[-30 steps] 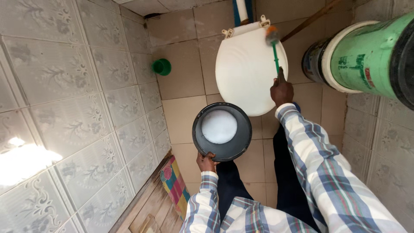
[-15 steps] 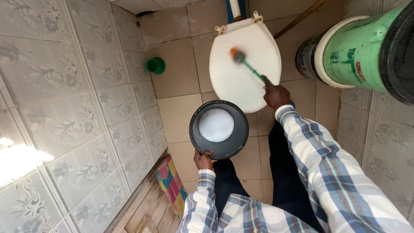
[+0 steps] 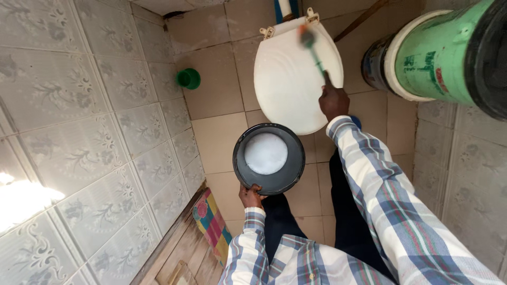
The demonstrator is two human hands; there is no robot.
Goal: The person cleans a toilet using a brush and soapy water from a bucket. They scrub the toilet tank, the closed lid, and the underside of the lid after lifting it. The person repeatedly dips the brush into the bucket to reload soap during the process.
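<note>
A small tiled bathroom was seen from above, through a camera worn on the head. The left side was filled by a wall of patterned grey tiles [image 3: 79, 132], and the floor [image 3: 222, 95] was laid with plain beige tiles. At about two o'clock a large green drum [image 3: 443, 58] was seen lying across the corner of the view. At twelve o'clock stood a toilet with its white lid [image 3: 288, 84] closed.

Just below the lid, near the middle of the view, a dark round bucket [image 3: 269, 158] of white soapy water was held up. Its near rim, at six o'clock, was pinched by the left hand [image 3: 251, 196], the grip closed on the rim.

The right hand [image 3: 334, 101], reached forward in a plaid sleeve, was closed around the lower end of a green-handled brush [image 3: 315, 50]. The brush lay from the hand toward eleven o'clock, its long axis running up across the right part of the lid, with its orange bristled head close to the hinges at the far end. The bristles appeared to be touching the lid, though this was blurred. The right hand was the nearer one to the lid; the left hand was kept well apart from it, behind the bucket.

At ten o'clock a small green cup [image 3: 188, 78] was seen on the floor by the wall. A colourful mat [image 3: 211, 224] lay at seven o'clock.
</note>
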